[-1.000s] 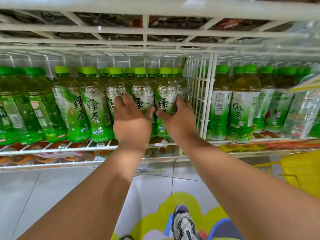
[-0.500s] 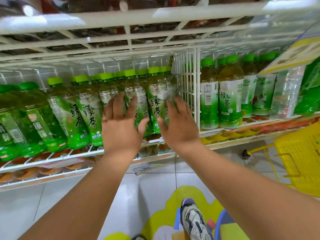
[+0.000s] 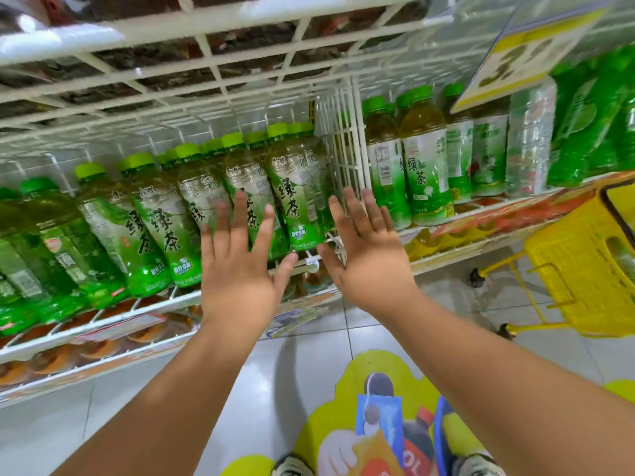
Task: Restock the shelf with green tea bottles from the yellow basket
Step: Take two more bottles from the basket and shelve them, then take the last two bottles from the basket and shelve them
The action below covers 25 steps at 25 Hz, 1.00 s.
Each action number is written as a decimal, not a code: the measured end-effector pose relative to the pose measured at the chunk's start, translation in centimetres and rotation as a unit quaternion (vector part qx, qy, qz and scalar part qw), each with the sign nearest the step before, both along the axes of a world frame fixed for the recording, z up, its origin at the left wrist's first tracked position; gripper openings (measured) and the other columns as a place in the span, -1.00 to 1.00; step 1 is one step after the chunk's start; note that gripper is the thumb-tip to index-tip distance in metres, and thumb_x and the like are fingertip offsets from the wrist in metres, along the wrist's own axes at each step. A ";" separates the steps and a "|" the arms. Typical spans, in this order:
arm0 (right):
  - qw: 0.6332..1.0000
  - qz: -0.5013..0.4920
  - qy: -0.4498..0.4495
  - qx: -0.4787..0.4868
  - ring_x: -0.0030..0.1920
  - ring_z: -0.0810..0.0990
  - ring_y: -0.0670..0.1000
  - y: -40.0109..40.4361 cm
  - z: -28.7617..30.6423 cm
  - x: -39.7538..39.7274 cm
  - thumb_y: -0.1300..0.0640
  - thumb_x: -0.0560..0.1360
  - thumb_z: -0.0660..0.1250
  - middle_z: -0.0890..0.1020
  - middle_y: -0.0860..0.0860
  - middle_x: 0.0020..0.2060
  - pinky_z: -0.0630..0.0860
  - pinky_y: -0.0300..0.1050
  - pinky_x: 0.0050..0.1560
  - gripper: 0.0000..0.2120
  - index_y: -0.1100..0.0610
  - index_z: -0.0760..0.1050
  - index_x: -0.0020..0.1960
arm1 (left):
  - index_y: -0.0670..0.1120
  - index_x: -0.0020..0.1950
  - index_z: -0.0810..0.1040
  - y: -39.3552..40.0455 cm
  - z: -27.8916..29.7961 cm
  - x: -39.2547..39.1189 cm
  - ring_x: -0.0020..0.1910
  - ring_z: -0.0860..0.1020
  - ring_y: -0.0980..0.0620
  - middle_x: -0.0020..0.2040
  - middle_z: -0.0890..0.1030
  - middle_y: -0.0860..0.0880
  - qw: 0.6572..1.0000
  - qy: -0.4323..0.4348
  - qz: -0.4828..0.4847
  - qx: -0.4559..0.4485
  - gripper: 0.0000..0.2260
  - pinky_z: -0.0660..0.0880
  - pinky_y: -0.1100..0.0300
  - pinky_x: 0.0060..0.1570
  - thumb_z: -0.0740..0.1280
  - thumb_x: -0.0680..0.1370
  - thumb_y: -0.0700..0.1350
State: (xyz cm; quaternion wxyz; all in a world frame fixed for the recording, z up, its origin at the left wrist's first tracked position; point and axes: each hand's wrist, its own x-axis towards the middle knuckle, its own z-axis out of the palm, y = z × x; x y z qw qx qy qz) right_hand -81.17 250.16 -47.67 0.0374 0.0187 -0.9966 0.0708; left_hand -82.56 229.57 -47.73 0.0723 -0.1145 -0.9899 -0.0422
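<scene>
- Two bare hands, both empty: left hand (image 3: 237,269) and right hand (image 3: 369,255) held flat with fingers spread, palms toward the white wire shelf (image 3: 161,304), neither gripping anything.
- Row of green tea bottles (image 3: 295,197) stands on that shelf, caps up, long axes near upright and leaning a little. The endmost bottle sits against the wire divider (image 3: 343,139).
- Left hand: fingertips overlap the label of the bottle next to the endmost one. Whether they touch it or hover just in front, I cannot tell.
- Right hand: just to the divider side of the endmost bottle, in front of the shelf's lip, apart from the bottle as far as I can see.
- Second stock of green tea bottles with paler labels (image 3: 426,173) stands beyond the divider, under a yellow price card (image 3: 522,53).
- Yellow basket (image 3: 580,273) sits on the floor, past the divider and lower than the shelf, on the right hand's side. Its contents are not visible from here.
- Judgement: the placed bottles look settled, so the next move is likely a reach down and across to the basket. The right hand is the nearer of the two. A bottle drawn from there would need turning cap-up to match the row.
</scene>
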 end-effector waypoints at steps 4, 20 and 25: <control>1.000 -0.018 0.002 -0.017 0.63 0.00 0.21 3.0 0.2 2.2 -0.25 0.60 0.06 0.10 0.12 0.64 0.08 0.26 0.56 -0.29 0.07 0.09 0.65 | 0.01 0.62 0.24 3.8 -0.1 1.7 0.62 0.05 -0.26 0.65 0.05 -0.20 1.000 0.013 -0.024 0.002 -0.33 0.00 -0.24 0.56 0.11 0.58 0.31; 0.986 -0.162 0.039 -0.012 0.64 0.00 0.15 33.5 2.0 17.2 -0.24 0.61 0.09 0.09 0.08 0.64 0.08 0.21 0.57 -0.31 0.05 0.10 0.65 | -0.02 0.64 0.17 34.8 2.0 9.9 0.63 0.02 -0.24 0.66 0.02 -0.19 0.985 0.012 -0.168 -0.030 -0.32 0.00 -0.22 0.57 0.03 0.61 0.32; 0.979 -0.201 0.029 -0.020 0.62 0.07 0.19 44.4 4.2 21.5 -0.24 0.59 0.08 0.14 0.11 0.63 0.15 0.24 0.55 -0.30 0.06 0.14 0.63 | -0.03 0.63 0.21 45.7 4.5 12.9 0.62 0.06 -0.23 0.64 0.09 -0.22 0.979 0.010 -0.201 -0.030 -0.32 0.08 -0.23 0.54 -0.01 0.60 0.32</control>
